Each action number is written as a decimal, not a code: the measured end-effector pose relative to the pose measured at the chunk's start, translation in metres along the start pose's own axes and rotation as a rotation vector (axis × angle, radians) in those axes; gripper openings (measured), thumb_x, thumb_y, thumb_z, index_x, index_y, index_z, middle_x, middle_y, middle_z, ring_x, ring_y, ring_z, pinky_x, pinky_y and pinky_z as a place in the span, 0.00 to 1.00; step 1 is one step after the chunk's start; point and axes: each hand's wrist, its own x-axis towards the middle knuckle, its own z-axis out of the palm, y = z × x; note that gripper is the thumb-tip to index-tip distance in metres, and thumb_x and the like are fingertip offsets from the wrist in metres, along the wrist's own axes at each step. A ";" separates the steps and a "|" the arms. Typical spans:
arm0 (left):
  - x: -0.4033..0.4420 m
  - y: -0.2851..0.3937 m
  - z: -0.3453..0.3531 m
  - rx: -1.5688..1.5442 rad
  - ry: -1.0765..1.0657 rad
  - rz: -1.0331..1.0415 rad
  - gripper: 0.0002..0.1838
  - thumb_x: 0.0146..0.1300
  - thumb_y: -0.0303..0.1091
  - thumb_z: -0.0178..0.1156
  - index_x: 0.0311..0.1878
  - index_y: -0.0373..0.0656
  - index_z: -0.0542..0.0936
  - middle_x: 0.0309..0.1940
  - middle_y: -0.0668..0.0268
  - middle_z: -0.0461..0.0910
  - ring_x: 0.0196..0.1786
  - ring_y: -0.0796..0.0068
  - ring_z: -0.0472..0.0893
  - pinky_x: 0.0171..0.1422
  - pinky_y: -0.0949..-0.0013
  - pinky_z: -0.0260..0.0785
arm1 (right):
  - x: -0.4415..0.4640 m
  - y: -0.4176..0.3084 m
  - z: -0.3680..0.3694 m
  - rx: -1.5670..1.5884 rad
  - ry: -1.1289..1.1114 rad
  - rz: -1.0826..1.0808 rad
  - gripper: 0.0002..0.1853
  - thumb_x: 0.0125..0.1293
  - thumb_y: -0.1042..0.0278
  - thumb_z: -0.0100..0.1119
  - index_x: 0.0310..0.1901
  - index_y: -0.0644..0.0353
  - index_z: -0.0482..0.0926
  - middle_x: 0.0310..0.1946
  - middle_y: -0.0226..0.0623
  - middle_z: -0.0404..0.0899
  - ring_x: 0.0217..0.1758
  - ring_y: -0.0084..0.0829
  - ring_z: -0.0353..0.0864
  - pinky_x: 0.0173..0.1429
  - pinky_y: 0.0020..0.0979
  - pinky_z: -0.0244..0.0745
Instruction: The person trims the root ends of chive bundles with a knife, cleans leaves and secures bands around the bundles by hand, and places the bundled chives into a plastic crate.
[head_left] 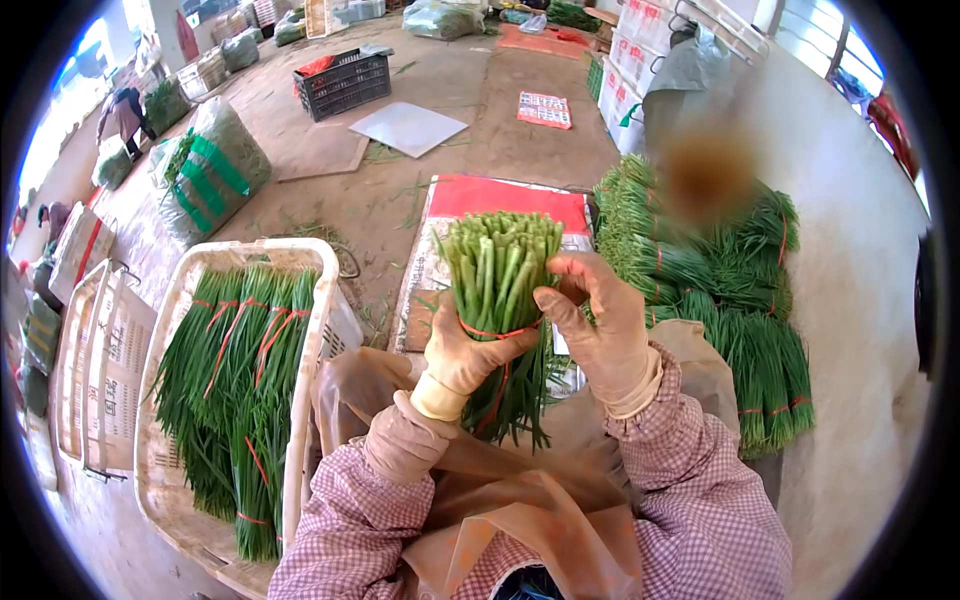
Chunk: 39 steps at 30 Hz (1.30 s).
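Observation:
A bunch of green chives (503,265) stands upright in front of me, thick cut stem ends up and leaves hanging down. A red tie (497,333) circles it. My left hand (465,350), gloved, is wrapped around the bunch at about the tie. My right hand (602,325), also gloved, is at the right side of the stems, its thumb and forefinger curved and apart, fingertips at the outer stems. Whether those fingertips press on a stem is hard to make out. The brown apron (520,500) covers my lap below.
On my left, a white plastic crate (325,290) holds several tied bunches (240,340). More bunches (715,260) are stacked at my right. A red and white sheet (470,195) lies ahead. Farther off are a black crate (345,85), a stuffed bag (215,165) and a stooping person (125,120).

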 end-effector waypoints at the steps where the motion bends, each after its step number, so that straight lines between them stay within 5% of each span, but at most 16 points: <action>1: 0.000 0.000 -0.002 -0.007 0.010 0.000 0.31 0.42 0.31 0.78 0.51 0.37 0.78 0.44 0.63 0.84 0.45 0.73 0.82 0.54 0.68 0.74 | 0.006 0.002 0.000 -0.003 -0.011 -0.002 0.09 0.66 0.65 0.64 0.41 0.60 0.78 0.26 0.36 0.78 0.27 0.28 0.78 0.33 0.29 0.72; 5: 0.001 -0.006 -0.010 0.020 -0.029 -0.083 0.38 0.41 0.35 0.80 0.57 0.37 0.74 0.47 0.62 0.83 0.48 0.72 0.82 0.56 0.68 0.73 | 0.021 0.010 -0.009 -0.174 -0.217 -0.196 0.08 0.68 0.64 0.61 0.38 0.60 0.76 0.25 0.34 0.77 0.25 0.28 0.78 0.29 0.31 0.72; 8: -0.003 -0.010 -0.008 0.283 0.059 -0.061 0.47 0.39 0.39 0.81 0.63 0.37 0.67 0.52 0.60 0.81 0.54 0.68 0.80 0.60 0.66 0.72 | 0.023 0.013 -0.018 0.359 0.065 0.092 0.07 0.71 0.66 0.57 0.39 0.60 0.77 0.27 0.26 0.76 0.23 0.17 0.72 0.28 0.21 0.69; 11: -0.003 -0.003 -0.005 0.158 0.070 -0.087 0.45 0.41 0.39 0.80 0.61 0.37 0.67 0.51 0.60 0.81 0.54 0.68 0.80 0.59 0.66 0.72 | 0.005 0.010 -0.014 0.267 -0.009 0.119 0.07 0.71 0.66 0.57 0.40 0.61 0.78 0.27 0.25 0.76 0.24 0.17 0.73 0.28 0.21 0.69; 13: -0.002 -0.005 0.000 0.070 0.087 -0.090 0.43 0.41 0.38 0.80 0.60 0.36 0.67 0.50 0.60 0.82 0.53 0.69 0.81 0.58 0.66 0.73 | -0.004 0.005 -0.002 0.293 -0.060 0.216 0.08 0.70 0.66 0.58 0.41 0.62 0.77 0.24 0.29 0.77 0.23 0.22 0.76 0.28 0.25 0.70; 15: -0.002 -0.014 0.000 0.125 0.150 -0.027 0.42 0.41 0.39 0.79 0.59 0.36 0.68 0.48 0.58 0.82 0.51 0.68 0.82 0.55 0.66 0.74 | -0.008 0.015 0.006 -0.163 -0.165 -0.076 0.09 0.68 0.66 0.60 0.41 0.63 0.76 0.22 0.36 0.76 0.23 0.29 0.77 0.28 0.28 0.71; 17: -0.001 -0.021 -0.002 0.218 0.179 0.017 0.42 0.41 0.40 0.79 0.58 0.36 0.68 0.47 0.56 0.82 0.49 0.64 0.83 0.54 0.65 0.75 | -0.008 0.027 0.009 -0.129 -0.132 -0.137 0.10 0.67 0.65 0.61 0.40 0.65 0.75 0.21 0.41 0.74 0.23 0.35 0.78 0.29 0.31 0.71; 21: -0.004 -0.025 -0.008 0.453 0.201 0.083 0.45 0.39 0.41 0.79 0.60 0.35 0.67 0.47 0.53 0.82 0.49 0.56 0.82 0.54 0.62 0.74 | -0.007 0.015 -0.009 0.088 -0.380 0.192 0.08 0.69 0.66 0.59 0.37 0.63 0.76 0.19 0.35 0.77 0.22 0.24 0.77 0.26 0.26 0.69; 23: -0.004 -0.030 -0.009 0.492 0.226 0.158 0.46 0.39 0.41 0.79 0.61 0.35 0.67 0.47 0.52 0.82 0.49 0.55 0.82 0.54 0.61 0.74 | -0.009 0.008 -0.019 0.774 -0.311 0.338 0.08 0.71 0.67 0.57 0.36 0.63 0.77 0.18 0.30 0.75 0.21 0.19 0.72 0.26 0.23 0.68; 28: -0.010 -0.024 -0.001 0.100 0.171 0.052 0.41 0.42 0.27 0.77 0.60 0.38 0.66 0.49 0.59 0.81 0.51 0.65 0.82 0.55 0.65 0.75 | -0.019 0.021 0.012 0.380 -0.157 0.092 0.07 0.72 0.70 0.55 0.41 0.66 0.77 0.21 0.29 0.75 0.22 0.19 0.72 0.27 0.23 0.69; 31: -0.008 -0.029 -0.017 0.255 0.156 0.025 0.38 0.44 0.29 0.77 0.60 0.39 0.69 0.49 0.60 0.82 0.51 0.66 0.82 0.56 0.65 0.74 | -0.016 0.031 0.019 0.446 -0.143 0.122 0.10 0.69 0.70 0.57 0.49 0.65 0.76 0.23 0.30 0.76 0.25 0.18 0.74 0.31 0.24 0.72; 33: -0.007 -0.032 -0.025 0.547 0.268 -0.021 0.35 0.45 0.34 0.77 0.57 0.40 0.73 0.48 0.61 0.83 0.51 0.67 0.82 0.57 0.64 0.73 | -0.002 0.060 0.017 0.165 -0.164 0.201 0.15 0.67 0.76 0.56 0.55 0.65 0.72 0.27 0.29 0.76 0.28 0.17 0.73 0.34 0.22 0.71; 34: -0.006 -0.023 -0.021 0.310 0.288 0.017 0.32 0.45 0.36 0.77 0.55 0.40 0.76 0.47 0.62 0.83 0.49 0.69 0.82 0.56 0.64 0.73 | 0.008 0.084 0.017 0.247 -0.230 0.323 0.23 0.65 0.75 0.58 0.61 0.65 0.67 0.27 0.31 0.77 0.27 0.19 0.75 0.33 0.23 0.72; 36: -0.008 -0.014 -0.025 0.269 0.317 -0.033 0.32 0.45 0.35 0.77 0.55 0.40 0.76 0.46 0.62 0.83 0.48 0.69 0.82 0.55 0.65 0.73 | 0.041 0.148 -0.002 -0.196 -0.364 0.302 0.29 0.63 0.73 0.61 0.64 0.65 0.64 0.28 0.35 0.79 0.27 0.22 0.78 0.32 0.23 0.72; 38: -0.011 -0.006 -0.026 0.154 0.336 -0.052 0.30 0.46 0.33 0.77 0.54 0.39 0.76 0.45 0.64 0.84 0.46 0.71 0.82 0.54 0.67 0.73 | 0.088 0.203 -0.041 -0.169 -0.265 0.676 0.37 0.60 0.66 0.65 0.69 0.63 0.60 0.33 0.39 0.82 0.26 0.29 0.80 0.31 0.27 0.75; 39: -0.010 -0.003 -0.025 0.156 0.359 -0.044 0.30 0.46 0.33 0.77 0.54 0.39 0.76 0.45 0.64 0.84 0.46 0.71 0.82 0.54 0.67 0.73 | 0.114 0.235 -0.056 -0.166 -0.202 0.717 0.32 0.61 0.62 0.62 0.65 0.61 0.63 0.31 0.37 0.80 0.24 0.28 0.78 0.30 0.27 0.72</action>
